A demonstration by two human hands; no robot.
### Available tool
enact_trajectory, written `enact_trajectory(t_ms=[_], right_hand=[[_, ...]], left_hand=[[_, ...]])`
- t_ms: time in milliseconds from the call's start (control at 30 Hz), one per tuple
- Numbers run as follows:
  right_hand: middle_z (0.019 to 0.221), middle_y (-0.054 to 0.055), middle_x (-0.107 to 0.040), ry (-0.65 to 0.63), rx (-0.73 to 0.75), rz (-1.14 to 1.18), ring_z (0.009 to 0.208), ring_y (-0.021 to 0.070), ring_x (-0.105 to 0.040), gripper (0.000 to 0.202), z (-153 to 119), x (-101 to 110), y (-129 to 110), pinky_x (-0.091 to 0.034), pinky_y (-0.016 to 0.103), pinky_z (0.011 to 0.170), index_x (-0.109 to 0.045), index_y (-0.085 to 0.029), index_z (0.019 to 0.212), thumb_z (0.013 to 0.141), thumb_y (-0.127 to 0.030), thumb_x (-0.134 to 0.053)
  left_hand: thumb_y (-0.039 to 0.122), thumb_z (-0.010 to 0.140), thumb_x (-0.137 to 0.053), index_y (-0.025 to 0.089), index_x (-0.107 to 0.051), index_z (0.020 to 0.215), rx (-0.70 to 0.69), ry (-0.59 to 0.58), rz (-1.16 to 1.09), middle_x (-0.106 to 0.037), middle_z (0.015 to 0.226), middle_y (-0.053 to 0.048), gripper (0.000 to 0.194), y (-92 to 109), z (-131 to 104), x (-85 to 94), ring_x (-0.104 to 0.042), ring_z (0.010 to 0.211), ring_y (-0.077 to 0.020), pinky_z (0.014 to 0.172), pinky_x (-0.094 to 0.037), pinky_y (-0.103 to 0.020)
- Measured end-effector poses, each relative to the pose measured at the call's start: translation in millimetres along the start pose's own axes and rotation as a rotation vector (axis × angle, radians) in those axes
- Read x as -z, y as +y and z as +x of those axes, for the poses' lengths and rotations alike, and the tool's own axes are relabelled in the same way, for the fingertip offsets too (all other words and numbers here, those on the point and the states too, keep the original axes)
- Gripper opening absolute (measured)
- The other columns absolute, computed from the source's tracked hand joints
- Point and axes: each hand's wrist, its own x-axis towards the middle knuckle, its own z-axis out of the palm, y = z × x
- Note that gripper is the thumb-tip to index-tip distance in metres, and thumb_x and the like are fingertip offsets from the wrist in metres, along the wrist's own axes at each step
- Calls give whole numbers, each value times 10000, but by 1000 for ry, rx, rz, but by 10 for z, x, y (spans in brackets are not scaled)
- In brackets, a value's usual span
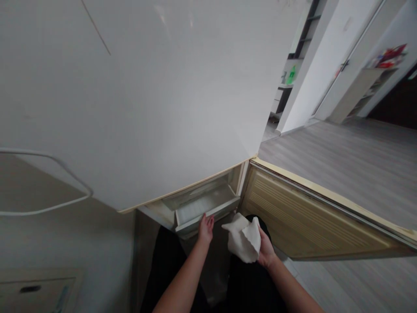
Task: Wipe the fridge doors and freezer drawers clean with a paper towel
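Cloth [241, 240] sits gripped in right hand [266, 251], loosely curled left hand [206, 229] at drawer [225, 209].

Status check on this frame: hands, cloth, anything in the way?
Left hand at front edge of drawer, contact unclear. Right hand holding white cloth. Drawer partly out; open door off to the right, no blockage seen.

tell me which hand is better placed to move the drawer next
Probably the left hand: its fingers are right at the front edge of the drawer, and it carries nothing that I can see. The right hand is farther off, holding a pale cloth.
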Motion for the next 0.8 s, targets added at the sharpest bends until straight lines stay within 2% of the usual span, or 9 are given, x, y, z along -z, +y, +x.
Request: enact_trajectory(t_ms=[133,233,333,533,667,800], right_hand=[[1001,163,-804,9,14,3,1052,278,-765,606,-61,22,9,-555,468,1049,-743,-110,1137,1061,-562,-346],[1001,157,-806,6,42,-14,1078,282,-758,573,-73,55,40,-545,478,1066,-756,-125,1082,1055,-552,-374],[1042,155,-803,-1,45,-30,1104,284,-750,530,-82,73,50,-536,481,1081,-749,-129,1107,1040,-539,-421],[1009,147,-806,26,51,12,1096,273,-753,488,-150,106,3,-534,471,1083,-736,-130,1112,1038,-521,-453],[1073,166,-796,26,68,-44,1084,283,-755,508,-220,225,-63,-542,478,1068,-715,-123,1196,1012,-539,-489],[1131,178,-782,16,110,-103,1104,295,-748,544,-283,341,-111,-539,495,1072,-678,-121,1291,999,-540,-492]], left_hand=[[212,1028,-573,181,-630,873,20,-12,-6,-676,854,-72,168,-113,-120,93,-713,809,-136,756,-583,-209],[210,1013,-607,169,-656,935,35,-13,-8,-701,874,-81,100,-175,-162,117,-723,806,-146,738,-592,-216],[202,994,-634,157,-672,961,57,4,-7,-716,871,-84,68,-247,-201,154,-720,753,-142,714,-593,-213],[201,994,-618,153,-675,848,82,37,-18,-722,818,-76,165,-524,-384,347,-709,685,-141,701,-589,-228],[178,962,-650,169,-684,844,80,68,-16,-718,794,-60,123,-697,-465,452,-712,694,-158,747,-596,-258],[189,971,-637,164,-698,858,82,76,-10,-724,813,-75,130,-750,-448,469,-728,747,-170,799,-606,-274]])
